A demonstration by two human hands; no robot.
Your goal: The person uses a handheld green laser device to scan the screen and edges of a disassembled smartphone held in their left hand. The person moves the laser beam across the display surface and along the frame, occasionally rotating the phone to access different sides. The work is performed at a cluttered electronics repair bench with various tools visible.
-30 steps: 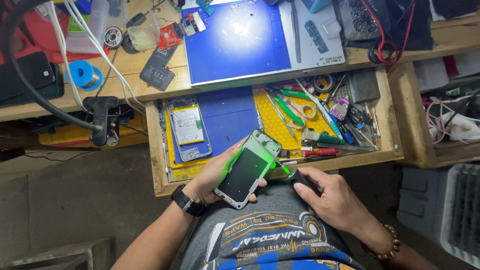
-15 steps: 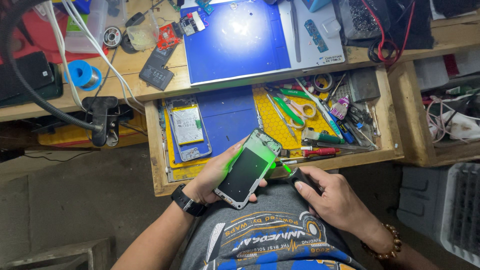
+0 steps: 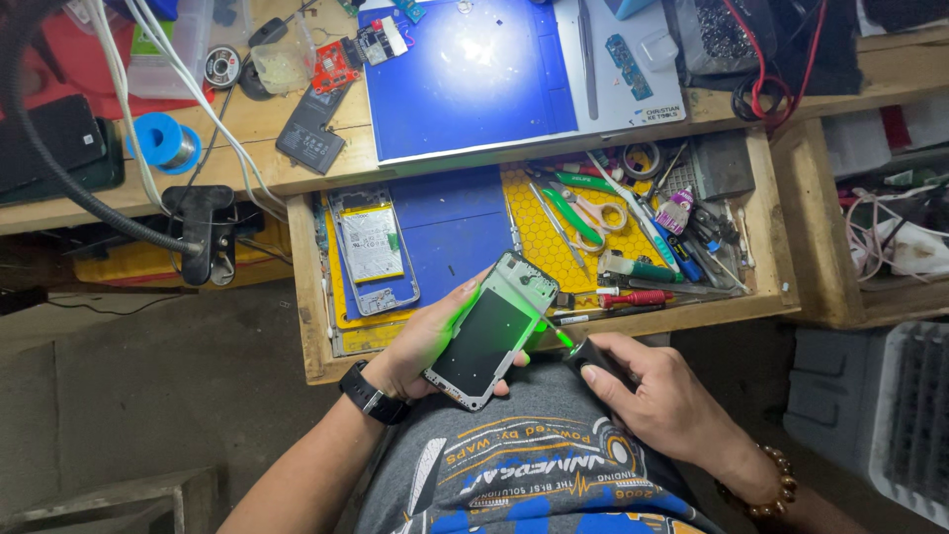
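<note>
**Over the open drawer: opened phone under green light**

Below the bench edge, at the six o'clock side of the open wooden drawer (image 3: pixel 314 297), the person's left hand (image 3: pixel 420 346) cradled an opened phone (image 3: pixel 491 331) from beneath, fingers curled round its left edge and thumb on the near side, holding it firmly with its top tilted toward one o'clock. The right hand (image 3: pixel 667 400), at four o'clock from the phone, was closed round a small black light tool (image 3: pixel 590 354), index finger laid along its top. A green beam ran from the tool's tip across the phone's right edge and glass.

Compared with the views a second and half a second earlier, nothing had shifted noticeably: phone, both hands and beam sat in the same places. Judged as a steady hold, with the light kept on one spot and not swept.

Around them: a second stripped phone frame (image 3: pixel 371 247) lay in the drawer at eleven o'clock from the held one, on a yellow mat (image 3: pixel 539 232). Green-handled tweezers (image 3: pixel 573 213), scissors and a red-handled driver (image 3: pixel 633 297) lay at one to two o'clock. A blue work mat (image 3: pixel 465 84) sat on the bench at twelve o'clock, and a blue reel (image 3: pixel 163 143) at ten.
</note>
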